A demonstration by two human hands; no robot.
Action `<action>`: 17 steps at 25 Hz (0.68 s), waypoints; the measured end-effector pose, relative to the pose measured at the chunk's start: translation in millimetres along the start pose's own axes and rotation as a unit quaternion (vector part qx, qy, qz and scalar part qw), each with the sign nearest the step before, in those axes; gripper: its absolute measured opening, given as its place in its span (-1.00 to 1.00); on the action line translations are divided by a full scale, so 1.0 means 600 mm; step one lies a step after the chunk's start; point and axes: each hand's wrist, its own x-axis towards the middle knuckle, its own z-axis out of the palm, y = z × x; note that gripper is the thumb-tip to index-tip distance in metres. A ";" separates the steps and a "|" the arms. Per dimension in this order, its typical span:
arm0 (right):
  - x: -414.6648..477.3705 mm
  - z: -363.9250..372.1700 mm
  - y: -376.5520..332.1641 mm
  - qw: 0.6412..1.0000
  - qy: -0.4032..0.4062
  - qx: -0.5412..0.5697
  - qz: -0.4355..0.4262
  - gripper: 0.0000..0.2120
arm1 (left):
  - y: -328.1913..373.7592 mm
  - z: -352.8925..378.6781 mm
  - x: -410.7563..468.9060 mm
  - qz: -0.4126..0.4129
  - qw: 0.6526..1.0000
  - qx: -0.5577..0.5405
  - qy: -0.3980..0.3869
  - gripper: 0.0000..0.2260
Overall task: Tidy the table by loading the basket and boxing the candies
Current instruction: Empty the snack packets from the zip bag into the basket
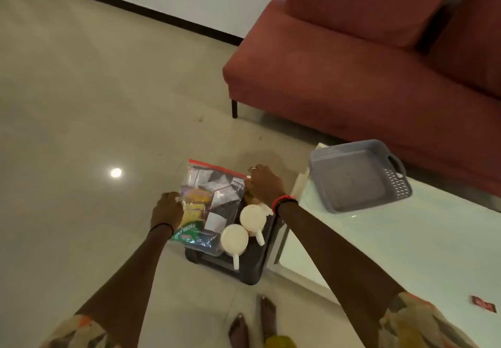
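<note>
Head view, looking down: both hands are on a clear zip bag (210, 198) with a red seal strip, lying on top of a dark stool (238, 263) that stands on the floor just beside the white table (393, 252). The left hand (166, 209) grips the bag's near-left edge, fingers curled onto the plastic. The right hand (264, 185) pinches the far-right corner at the seal. Held at two opposite edges like that, the floppy bag stays spread and level, which I judge is the point: it is stuffed with small packets, some yellow ones and a green-labelled one, and would sag and spill its weight to one end if lifted single-handed.

Two white mugs (245, 228) sit on the stool too, touching the bag's right side, handles pointing toward the person. They look like cargo waiting their turn.

Over on the table, the grey perforated basket (360, 177) stands with nothing in it that I can see, well apart from the stool. So loading looks barely begun, and the bag seems the first candidate to carry across.

A small red wrapper (484, 303), possibly a candy, lies near the table's right edge. No candy box shows anywhere. Behind it all stands a red sofa (352, 76).
</note>
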 end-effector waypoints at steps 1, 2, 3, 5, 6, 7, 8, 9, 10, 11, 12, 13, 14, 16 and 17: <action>0.016 0.015 0.000 1.000 -0.023 -0.003 0.004 -0.66 | -0.021 0.010 0.010 -0.037 0.999 -0.024 0.004 -0.70; 0.039 0.036 0.000 0.999 -0.037 0.004 0.001 -0.69 | -0.042 0.023 0.026 -0.067 0.997 -0.045 0.009 -0.70; 0.067 0.059 0.006 0.999 -0.047 0.012 0.011 -0.70 | -0.070 0.044 0.047 -0.088 0.994 -0.070 0.018 -0.70; 0.119 0.095 0.020 0.997 -0.075 0.008 0.023 -0.72 | -0.110 0.079 0.079 -0.111 0.986 -0.120 0.028 -0.65; 0.141 0.112 0.027 0.996 -0.086 0.005 0.019 -0.72 | -0.120 0.090 0.089 -0.114 0.984 -0.136 0.027 -0.64; 0.164 0.130 0.035 0.995 -0.098 -0.002 0.016 -0.72 | -0.132 0.105 0.099 -0.105 0.982 -0.153 0.027 -0.68; 0.182 0.140 0.040 0.993 -0.114 -0.010 0.016 -0.73 | -0.137 0.113 0.105 -0.097 0.981 -0.164 0.027 -0.73; 0.198 0.153 0.048 0.991 -0.132 -0.010 0.021 -0.75 | -0.145 0.124 0.111 -0.088 0.978 -0.184 0.033 -0.78; 0.211 0.163 0.052 0.988 -0.150 -0.007 0.026 -0.79 | -0.151 0.132 0.115 -0.083 0.976 -0.197 0.040 -0.78; 0.220 0.170 0.054 0.986 -0.163 -0.002 0.032 -0.81 | -0.155 0.138 0.118 -0.075 0.974 -0.208 0.046 -0.78; 0.227 0.174 0.055 0.985 -0.166 0.002 0.037 -0.80 | -0.154 0.138 0.118 -0.071 0.974 -0.211 0.050 -0.79; 0.235 0.176 0.055 0.986 -0.161 0.010 0.041 -0.78 | -0.155 0.138 0.119 -0.070 0.972 -0.216 0.051 -0.83; 0.239 0.173 0.052 0.988 -0.149 0.018 0.045 -0.77 | -0.154 0.136 0.120 -0.075 0.972 -0.218 0.054 -0.87; 0.241 0.162 0.046 0.990 -0.128 0.038 0.051 -0.78 | -0.155 0.133 0.121 -0.086 0.968 -0.228 0.065 -0.85; 0.239 0.153 0.041 0.990 -0.124 0.046 0.051 -0.79 | -0.154 0.129 0.119 -0.091 0.966 -0.230 0.070 -0.85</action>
